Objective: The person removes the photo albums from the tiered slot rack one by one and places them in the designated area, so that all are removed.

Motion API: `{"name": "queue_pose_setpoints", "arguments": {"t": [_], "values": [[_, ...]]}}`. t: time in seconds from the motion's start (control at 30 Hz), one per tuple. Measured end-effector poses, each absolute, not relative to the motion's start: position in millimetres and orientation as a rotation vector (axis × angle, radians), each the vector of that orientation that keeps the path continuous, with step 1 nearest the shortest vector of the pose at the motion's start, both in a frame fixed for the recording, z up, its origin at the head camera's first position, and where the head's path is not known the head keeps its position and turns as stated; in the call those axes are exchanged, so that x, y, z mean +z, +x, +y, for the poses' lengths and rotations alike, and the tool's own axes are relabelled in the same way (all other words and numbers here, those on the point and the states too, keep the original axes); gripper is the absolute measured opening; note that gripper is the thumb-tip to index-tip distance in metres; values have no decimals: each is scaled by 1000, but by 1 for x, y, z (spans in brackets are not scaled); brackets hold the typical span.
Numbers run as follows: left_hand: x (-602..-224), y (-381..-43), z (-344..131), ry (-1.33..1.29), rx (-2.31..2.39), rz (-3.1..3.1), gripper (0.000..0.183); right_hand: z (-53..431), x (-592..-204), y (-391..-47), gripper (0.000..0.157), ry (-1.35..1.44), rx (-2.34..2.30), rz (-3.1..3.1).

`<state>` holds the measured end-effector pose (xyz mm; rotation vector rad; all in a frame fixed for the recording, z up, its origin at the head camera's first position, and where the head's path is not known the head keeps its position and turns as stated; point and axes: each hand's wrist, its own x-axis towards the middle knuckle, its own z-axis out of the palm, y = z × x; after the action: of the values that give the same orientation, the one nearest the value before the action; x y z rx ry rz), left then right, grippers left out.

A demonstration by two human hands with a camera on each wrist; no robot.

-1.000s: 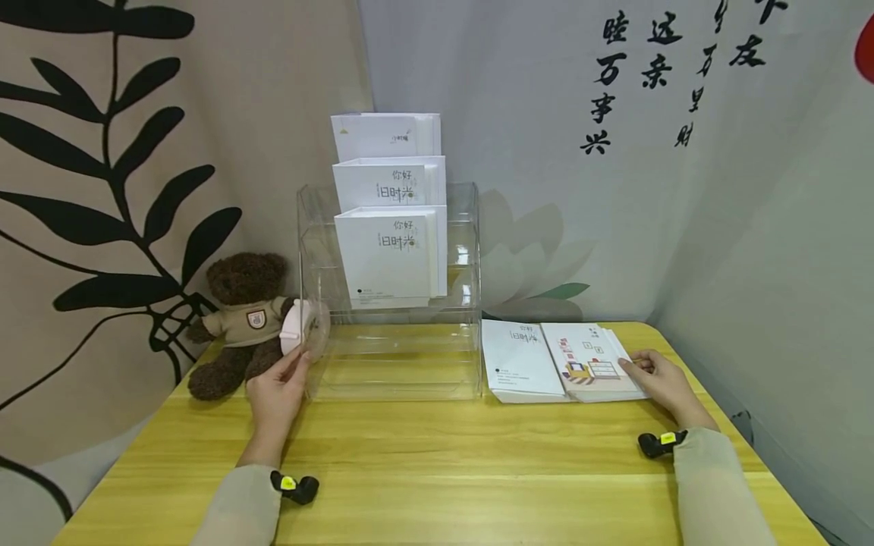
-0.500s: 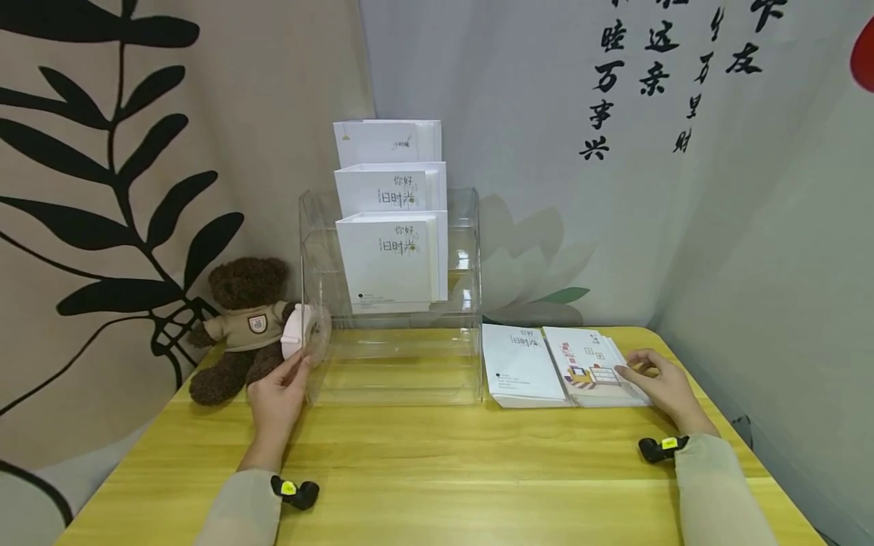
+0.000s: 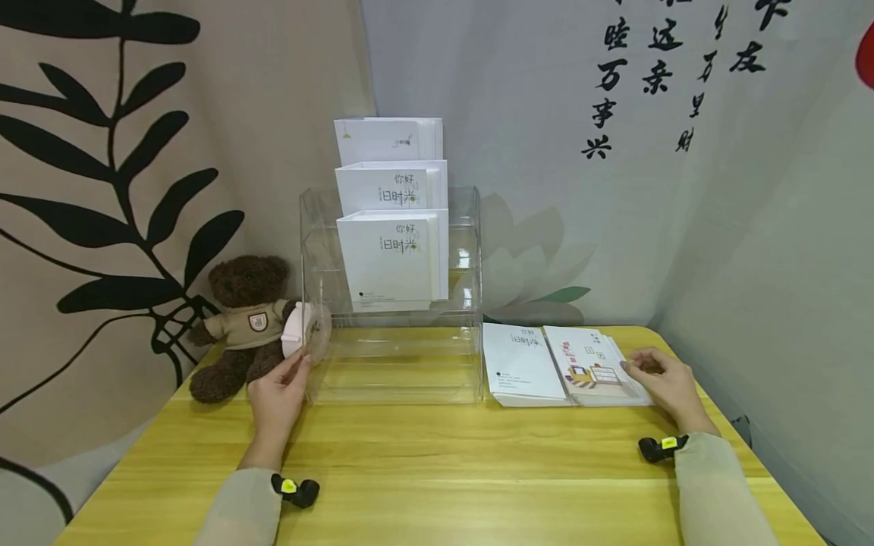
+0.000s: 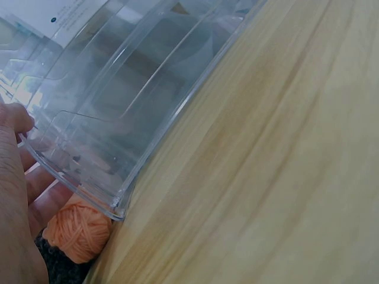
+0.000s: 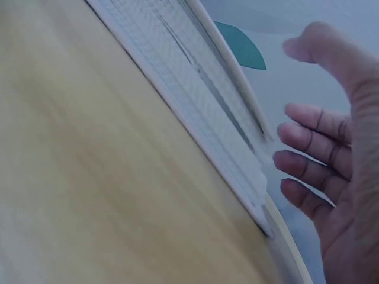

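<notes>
A clear plastic display rack (image 3: 396,396) stands on the table with white booklets (image 3: 389,269) upright in several tiers. My left hand (image 3: 278,390) holds its left side edge; in the left wrist view the thumb is in front of the clear wall and the other fingers are behind it. To the rack's right lie two side-by-side piles, one of white booklets (image 3: 522,371) and one with a printed picture cover (image 3: 601,373). My right hand (image 3: 669,387) is beside the right pile, and in the right wrist view its relaxed fingers (image 5: 314,139) hold nothing.
A brown teddy bear (image 3: 246,326) sits left of the rack, near a pale pink object (image 3: 295,330). An orange ball of yarn (image 4: 80,228) lies by the rack's lower corner. The wooden table (image 3: 478,470) backs onto fabric walls.
My right hand shifts slightly left onto the edge of the picture-covered pile, then back right. The left hand keeps its hold on the rack. The head view tilts a little.
</notes>
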<state>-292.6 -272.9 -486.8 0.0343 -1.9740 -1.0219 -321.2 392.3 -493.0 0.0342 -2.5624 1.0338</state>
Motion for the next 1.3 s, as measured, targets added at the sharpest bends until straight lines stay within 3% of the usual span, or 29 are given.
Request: {"name": "queue_pose_setpoints", "arguments": {"t": [0.53, 0.87, 1.3], "values": [[-485, -292, -273, 42, -1013, -1982, 21, 393, -490, -321, 45, 18, 1026, -2579], [-488, -292, -274, 42, -1019, -1986, 22, 393, -496, -319, 25, 34, 999, -2499], [-487, -292, -274, 52, -1015, -1980, 21, 390, -490, -323, 35, -23, 1066, -2440]]}}
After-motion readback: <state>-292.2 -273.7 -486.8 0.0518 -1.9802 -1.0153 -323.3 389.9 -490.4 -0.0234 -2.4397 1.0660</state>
